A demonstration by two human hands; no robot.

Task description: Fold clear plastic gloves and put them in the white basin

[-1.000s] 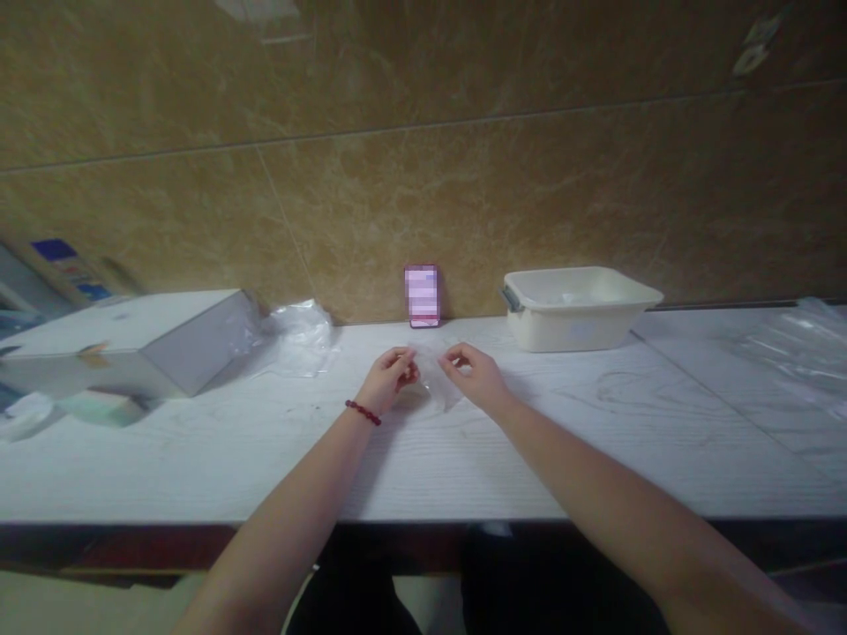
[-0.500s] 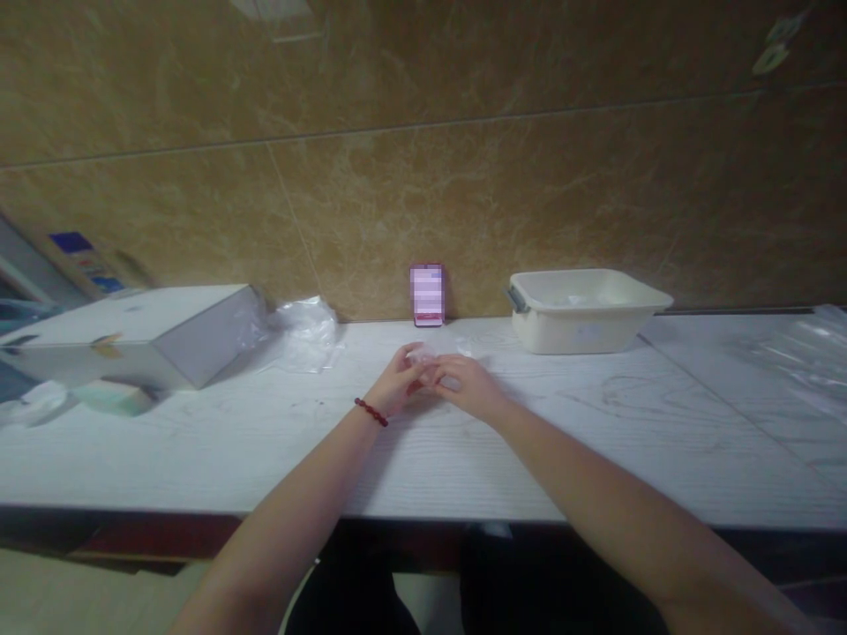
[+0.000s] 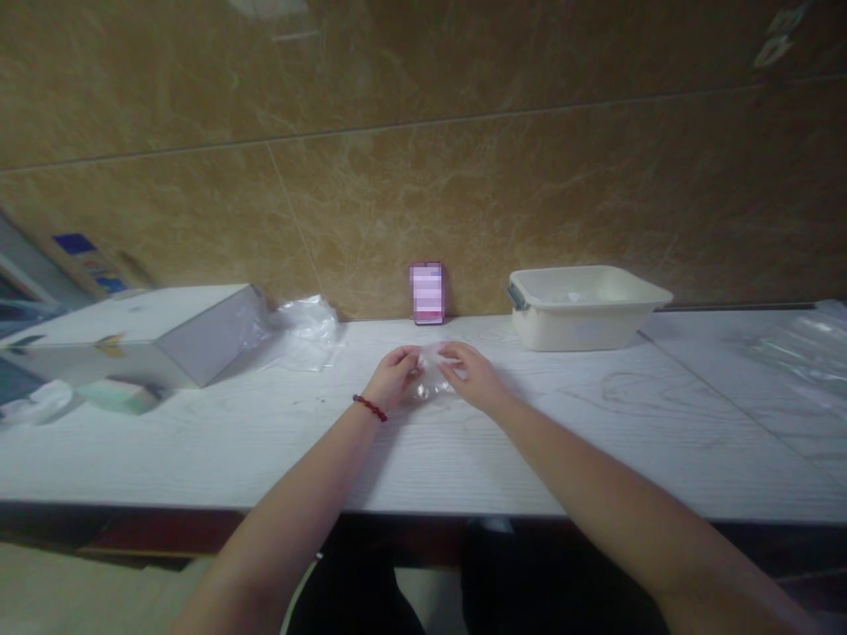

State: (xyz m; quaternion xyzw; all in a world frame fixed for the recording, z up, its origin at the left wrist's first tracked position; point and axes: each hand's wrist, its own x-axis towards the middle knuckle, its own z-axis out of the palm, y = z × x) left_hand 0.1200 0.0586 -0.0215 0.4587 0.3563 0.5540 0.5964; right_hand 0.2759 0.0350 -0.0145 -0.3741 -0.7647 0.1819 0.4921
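A small clear plastic bag (image 3: pixel 430 375) hangs between my two hands, just above the table and in front of the phone. My left hand (image 3: pixel 395 375), with a dark red bead bracelet at the wrist, pinches the bag's left side. On the opposite side, my right hand (image 3: pixel 473 375) is closed on the bag's upper right edge with thumb and fingertips. Small shiny spots show in the lower part of the bag; whether they are contents or glints I cannot tell.
A phone (image 3: pixel 427 294) leans against the tiled wall. To its right stands a cream plastic basin (image 3: pixel 579 331) with a grey handle. On the left are a white box (image 3: pixel 132 317), crumpled clear bags (image 3: pixel 308 331) and a pale green block (image 3: pixel 119 396). More clear plastic (image 3: pixel 811 348) lies far right.
My hands have moved slightly apart. The bag, bunched between my fingers before, now shows spread out and hanging lower between them.
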